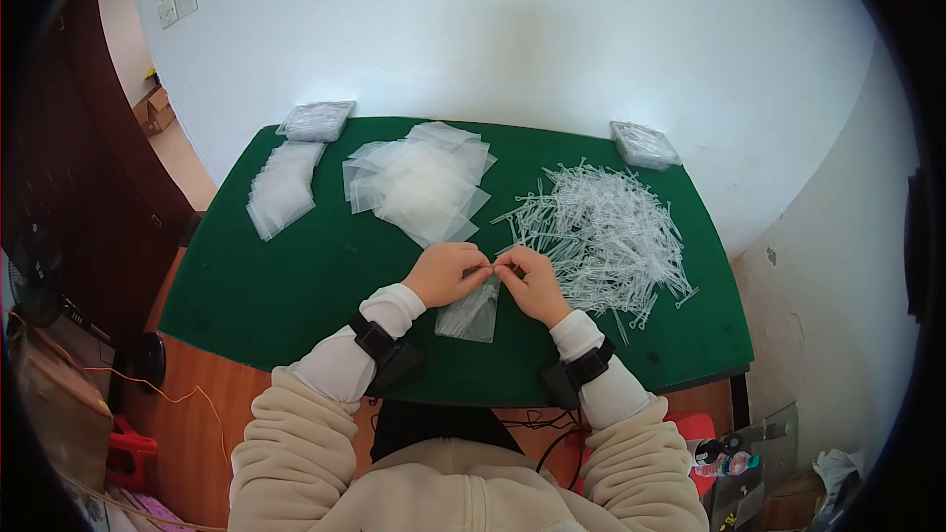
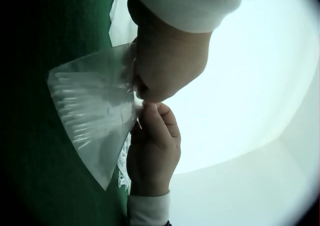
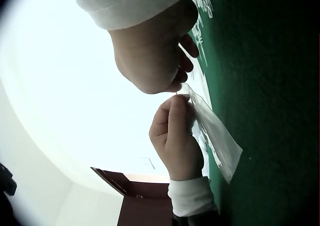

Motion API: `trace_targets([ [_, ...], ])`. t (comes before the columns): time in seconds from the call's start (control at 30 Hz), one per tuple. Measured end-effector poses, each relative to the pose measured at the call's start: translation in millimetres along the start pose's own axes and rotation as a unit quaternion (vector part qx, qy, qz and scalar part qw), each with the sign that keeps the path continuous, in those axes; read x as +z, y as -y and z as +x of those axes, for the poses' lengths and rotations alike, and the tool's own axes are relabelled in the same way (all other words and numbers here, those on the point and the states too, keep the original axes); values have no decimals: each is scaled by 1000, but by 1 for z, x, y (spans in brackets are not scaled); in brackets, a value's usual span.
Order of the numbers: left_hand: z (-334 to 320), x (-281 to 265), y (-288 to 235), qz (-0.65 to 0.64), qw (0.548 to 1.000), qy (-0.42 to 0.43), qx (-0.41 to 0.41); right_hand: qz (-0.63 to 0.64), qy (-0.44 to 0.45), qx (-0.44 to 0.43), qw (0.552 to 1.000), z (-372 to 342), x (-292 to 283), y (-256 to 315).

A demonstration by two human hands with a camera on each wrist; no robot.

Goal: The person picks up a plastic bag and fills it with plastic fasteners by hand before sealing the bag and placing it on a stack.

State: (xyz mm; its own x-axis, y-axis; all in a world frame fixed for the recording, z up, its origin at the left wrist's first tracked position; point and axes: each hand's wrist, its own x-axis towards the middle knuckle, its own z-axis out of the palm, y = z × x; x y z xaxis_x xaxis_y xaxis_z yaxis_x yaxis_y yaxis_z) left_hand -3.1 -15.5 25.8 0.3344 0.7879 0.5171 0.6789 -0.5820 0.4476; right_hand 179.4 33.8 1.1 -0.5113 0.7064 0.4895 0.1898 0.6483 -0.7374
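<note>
A clear plastic bag (image 1: 471, 320) with several thin clear sticks inside lies at the front middle of the green table. Its top edge is pinched by the left hand (image 1: 448, 274) and the right hand (image 1: 532, 286), whose fingertips meet. In the left wrist view the bag (image 2: 90, 111) fans out from the left hand (image 2: 167, 61), with the right hand (image 2: 152, 156) close against it. The right wrist view has the bag (image 3: 217, 136) hanging beside the left hand (image 3: 180, 141), the right hand (image 3: 150, 56) above. Which fingers hold the edge is partly hidden.
Behind the hands lies a heap of empty clear bags (image 1: 424, 182); to its left, a fanned row of filled bags (image 1: 286, 187). On the right is a large pile of clear sticks (image 1: 611, 236). Stacked packs stand at the back left (image 1: 317, 120) and back right (image 1: 645, 145).
</note>
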Motion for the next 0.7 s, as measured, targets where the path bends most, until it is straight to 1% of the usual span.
trace_targets([
  [0.07,0,0,0,-2,1000,3,-2,0,-6,-4,1000,1,0,-1],
  [0.17,0,1,2,-9,1000,-8,13,-19,-61,-37,997,1,0,-2],
  [0.2,0,1,2,-9,1000,-8,14,-19,-62,-37,997,2,-1,-2],
  [0.3,0,-2,2,-41,999,-15,-10,-20,-113,-45,992,4,-1,-5],
  [0.33,1,-2,2,-41,999,-15,-11,-20,-113,-45,992,4,-2,-6],
  [0.43,2,-3,3,-95,994,-34,-39,-42,-131,-1,990,3,-7,-6],
  [0.47,1,-3,3,-95,994,-34,-39,-42,-131,-1,990,3,-8,-8],
  [0.57,1,-3,4,-184,978,-9,-95,-44,-157,-22,986,4,-7,-12],
  [0.6,1,-3,5,-184,978,-8,-95,-44,-157,-22,986,4,-8,-10],
  [0.7,1,-4,9,-306,938,67,-147,11,-85,87,993,2,-9,-4],
])
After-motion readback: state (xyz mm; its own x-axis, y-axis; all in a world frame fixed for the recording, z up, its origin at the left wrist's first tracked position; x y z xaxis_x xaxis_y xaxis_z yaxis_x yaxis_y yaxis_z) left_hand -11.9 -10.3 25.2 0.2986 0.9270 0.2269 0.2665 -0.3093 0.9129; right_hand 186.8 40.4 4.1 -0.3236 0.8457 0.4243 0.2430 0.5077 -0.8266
